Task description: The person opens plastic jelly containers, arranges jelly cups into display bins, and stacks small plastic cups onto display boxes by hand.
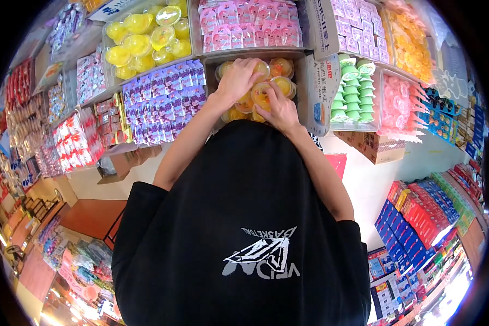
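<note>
A bin (pixel 301 62) in front of me holds several round cups that look like yellow-orange jelly cups, with clear domes and rims. My left hand (pixel 237 80) reaches over the back of the bin. Its bent fingers and thumb close on the edge of one jelly cup (pixel 262 69). Nearer to me, my right hand (pixel 282 110) has its thumb and fingers around the side of another jelly cup (pixel 260 96). More cups lie around and beneath both hands, and my left hand partly covers those at the left.
Neighbouring bins hold purple packets (pixel 163 100), yellow cups (pixel 138 43), pink packets (pixel 250 27) and green cups (pixel 358 89). A printed cardboard flap (pixel 317 92) rises along the right side of the bin. Stacked boxes (pixel 413 217) stand at the right, and a brown table (pixel 92 217) at the left.
</note>
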`<action>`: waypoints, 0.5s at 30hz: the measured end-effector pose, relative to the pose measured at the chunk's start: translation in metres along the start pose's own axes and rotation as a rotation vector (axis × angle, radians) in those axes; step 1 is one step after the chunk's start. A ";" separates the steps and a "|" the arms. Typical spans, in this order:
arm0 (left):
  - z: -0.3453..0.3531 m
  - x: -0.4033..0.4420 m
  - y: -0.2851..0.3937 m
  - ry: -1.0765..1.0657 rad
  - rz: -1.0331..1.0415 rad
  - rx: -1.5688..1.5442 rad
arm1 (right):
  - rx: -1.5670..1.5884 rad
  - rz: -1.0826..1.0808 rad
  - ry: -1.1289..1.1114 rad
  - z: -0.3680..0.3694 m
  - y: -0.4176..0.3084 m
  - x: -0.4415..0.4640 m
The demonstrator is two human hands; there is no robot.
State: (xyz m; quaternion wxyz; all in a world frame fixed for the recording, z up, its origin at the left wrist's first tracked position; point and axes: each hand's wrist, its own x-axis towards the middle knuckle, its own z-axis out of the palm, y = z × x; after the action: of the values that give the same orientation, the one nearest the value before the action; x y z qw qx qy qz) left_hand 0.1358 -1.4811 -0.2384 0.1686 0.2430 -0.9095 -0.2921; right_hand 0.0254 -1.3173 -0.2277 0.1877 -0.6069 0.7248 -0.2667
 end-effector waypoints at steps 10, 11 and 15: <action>0.013 -0.010 -0.012 -0.174 -0.060 -0.050 | 0.008 0.027 -0.026 0.004 0.005 0.004; 0.013 -0.012 -0.014 -0.165 -0.050 -0.065 | 0.021 0.038 -0.016 0.001 0.003 0.003; 0.002 -0.020 0.000 -0.129 -0.034 -0.132 | 0.123 -0.010 0.195 -0.021 -0.003 -0.006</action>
State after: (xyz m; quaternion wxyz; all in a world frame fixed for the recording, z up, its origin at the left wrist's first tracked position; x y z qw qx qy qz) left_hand 0.1511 -1.4694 -0.2436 0.1203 0.2277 -0.8929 -0.3693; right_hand 0.0165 -1.3081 -0.2094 0.1519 -0.5690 0.7188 -0.3696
